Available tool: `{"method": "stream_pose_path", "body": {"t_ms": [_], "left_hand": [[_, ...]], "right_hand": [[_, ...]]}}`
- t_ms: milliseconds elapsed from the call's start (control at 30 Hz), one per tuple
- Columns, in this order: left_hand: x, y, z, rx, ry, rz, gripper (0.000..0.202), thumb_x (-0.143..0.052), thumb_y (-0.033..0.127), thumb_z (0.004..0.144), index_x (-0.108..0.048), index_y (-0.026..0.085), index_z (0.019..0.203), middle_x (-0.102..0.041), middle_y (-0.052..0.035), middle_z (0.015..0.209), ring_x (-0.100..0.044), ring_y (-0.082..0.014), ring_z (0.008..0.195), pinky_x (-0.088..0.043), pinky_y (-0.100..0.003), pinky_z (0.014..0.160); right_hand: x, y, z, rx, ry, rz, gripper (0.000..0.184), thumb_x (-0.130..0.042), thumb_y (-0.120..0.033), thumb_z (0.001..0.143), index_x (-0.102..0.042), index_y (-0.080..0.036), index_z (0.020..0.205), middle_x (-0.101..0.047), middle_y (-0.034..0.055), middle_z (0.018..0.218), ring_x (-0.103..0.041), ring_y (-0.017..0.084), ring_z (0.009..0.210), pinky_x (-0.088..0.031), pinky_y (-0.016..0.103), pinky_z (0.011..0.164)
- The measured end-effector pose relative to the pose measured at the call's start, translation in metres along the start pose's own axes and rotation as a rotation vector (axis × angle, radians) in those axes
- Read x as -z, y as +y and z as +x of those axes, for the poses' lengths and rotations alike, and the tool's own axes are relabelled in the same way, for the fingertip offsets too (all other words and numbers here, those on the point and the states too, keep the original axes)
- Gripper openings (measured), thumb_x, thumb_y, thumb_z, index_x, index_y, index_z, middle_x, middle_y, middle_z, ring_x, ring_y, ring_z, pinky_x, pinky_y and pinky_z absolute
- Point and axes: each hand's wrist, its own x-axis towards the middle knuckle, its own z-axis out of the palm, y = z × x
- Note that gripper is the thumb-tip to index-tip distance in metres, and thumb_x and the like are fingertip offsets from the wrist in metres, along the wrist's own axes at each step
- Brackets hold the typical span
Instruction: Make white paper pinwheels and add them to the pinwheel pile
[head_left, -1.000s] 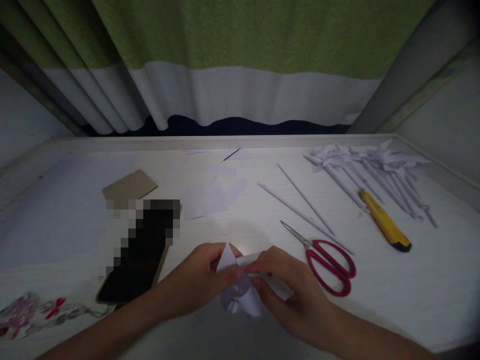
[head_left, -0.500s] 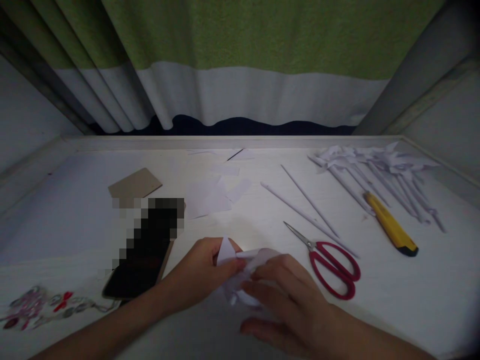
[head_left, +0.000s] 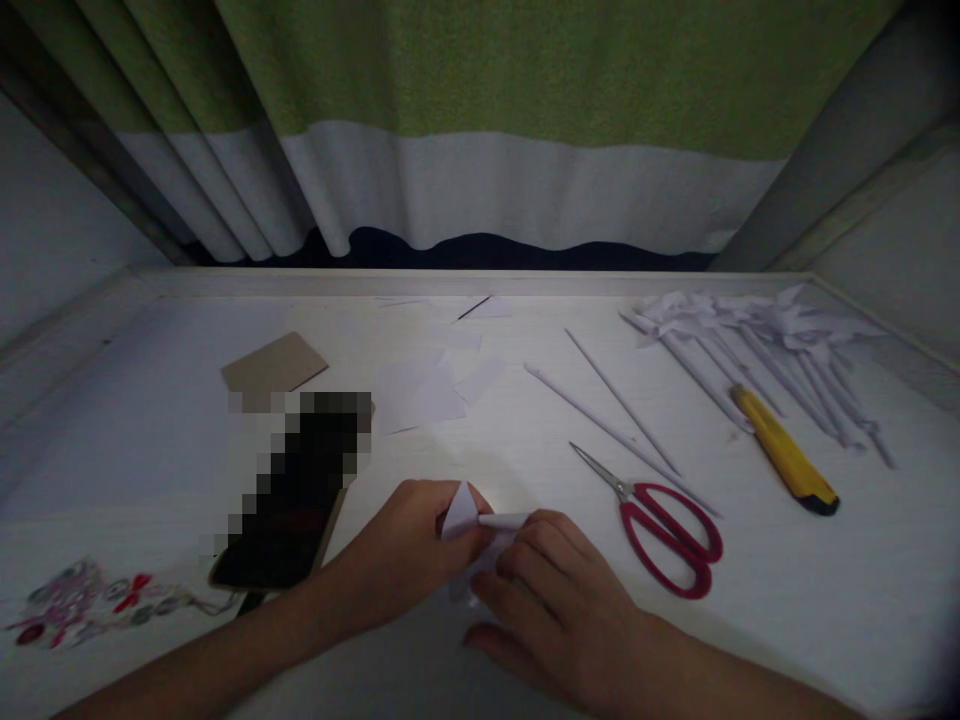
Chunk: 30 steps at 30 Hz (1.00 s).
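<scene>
A folded piece of white paper (head_left: 460, 508) stands between my two hands near the front of the table. My left hand (head_left: 416, 530) pinches it between thumb and fingers, with a pointed corner showing above the thumb. My right hand (head_left: 559, 590) curls over the paper's right side, where a narrow rolled part (head_left: 504, 520) runs into the fingers. Much of the paper is hidden behind the right fingers. Red-handled scissors (head_left: 649, 520) lie just right of my right hand, blades toward the back.
Two thin paper rolls (head_left: 622, 425) lie behind the scissors. At the right are a yellow cutter (head_left: 784, 450) and several paper stems with ruffled tops (head_left: 750, 320). Cut paper sheets (head_left: 420, 395), brown card (head_left: 277, 365), a dark phone (head_left: 300, 500) and a beaded trinket (head_left: 90, 600) lie left.
My right hand has shifted and closed more around the paper's right side, flattening the loose part there. The rolled part shows more clearly. My left hand keeps its pinch.
</scene>
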Motion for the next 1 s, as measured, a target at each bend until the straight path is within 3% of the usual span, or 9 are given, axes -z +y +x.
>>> {"method": "stream_pose_path", "body": {"t_ms": [100, 233, 333, 533, 667, 800, 1000], "left_hand": [[-0.001, -0.001, 0.0, -0.012, 0.003, 0.002, 0.014, -0.045, 0.021, 0.073, -0.057, 0.016, 0.071, -0.054, 0.0038, 0.059, -0.05, -0.0109, 0.057, -0.035, -0.018, 0.049], [0.0, 0.003, -0.001, -0.04, 0.01, -0.022, 0.019, -0.045, 0.017, 0.071, -0.058, 0.018, 0.084, -0.061, 0.0023, 0.071, -0.054, -0.0132, 0.066, -0.039, -0.02, 0.057], [0.002, 0.005, -0.001, -0.058, 0.008, -0.033, 0.022, -0.045, 0.015, 0.07, -0.059, 0.019, 0.086, -0.062, 0.0012, 0.077, -0.056, -0.0147, 0.071, -0.04, -0.022, 0.063], [0.01, -0.003, 0.008, -0.071, 0.065, -0.225, 0.035, -0.052, 0.014, 0.065, -0.053, 0.016, 0.1, -0.061, -0.0018, 0.085, -0.055, -0.0153, 0.073, -0.042, -0.024, 0.063], [0.015, -0.006, 0.014, -0.013, 0.081, -0.335, 0.026, -0.058, 0.016, 0.062, -0.058, 0.012, 0.087, -0.059, -0.0006, 0.072, -0.052, -0.0137, 0.065, -0.039, -0.022, 0.058], [0.016, -0.007, 0.018, 0.025, 0.077, -0.418, 0.014, -0.059, 0.022, 0.062, -0.056, 0.011, 0.071, -0.052, 0.0031, 0.057, -0.045, -0.0086, 0.049, -0.033, -0.019, 0.046], [0.021, -0.002, 0.016, 0.018, -0.003, -0.586, 0.018, -0.059, 0.02, 0.061, -0.054, 0.013, 0.078, -0.055, 0.0003, 0.071, -0.051, -0.0104, 0.06, -0.037, -0.019, 0.051]], "right_hand": [[0.001, 0.0, 0.003, -0.035, 0.009, 0.036, 0.012, -0.051, -0.022, 0.078, -0.06, -0.013, 0.077, -0.059, 0.0051, 0.064, -0.048, 0.018, 0.064, -0.04, 0.032, 0.059], [-0.001, -0.001, 0.004, -0.065, -0.023, 0.082, 0.025, -0.053, -0.035, 0.077, -0.06, -0.012, 0.085, -0.061, 0.0064, 0.069, -0.048, 0.021, 0.069, -0.039, 0.035, 0.062], [-0.005, -0.001, 0.005, -0.075, -0.048, 0.086, 0.018, -0.051, -0.029, 0.079, -0.06, -0.014, 0.08, -0.061, 0.0051, 0.07, -0.048, 0.02, 0.07, -0.038, 0.035, 0.063], [0.005, 0.009, 0.025, -0.034, -0.224, 0.113, 0.015, -0.047, -0.022, 0.079, -0.058, -0.014, 0.087, -0.061, 0.0055, 0.08, -0.048, 0.02, 0.077, -0.036, 0.035, 0.07], [0.016, 0.016, 0.04, 0.031, -0.351, -0.022, 0.009, -0.049, -0.021, 0.077, -0.056, -0.016, 0.077, -0.06, 0.0047, 0.077, -0.046, 0.02, 0.075, -0.035, 0.035, 0.07], [0.021, 0.021, 0.046, 0.169, -0.378, -0.203, 0.005, -0.051, -0.019, 0.077, -0.055, -0.017, 0.075, -0.059, 0.0013, 0.072, -0.044, 0.019, 0.071, -0.032, 0.035, 0.065], [0.03, 0.027, 0.045, 0.245, -0.416, -0.355, 0.013, -0.043, -0.015, 0.082, -0.056, -0.015, 0.085, -0.061, 0.0031, 0.081, -0.044, 0.02, 0.07, -0.031, 0.036, 0.062]]}}
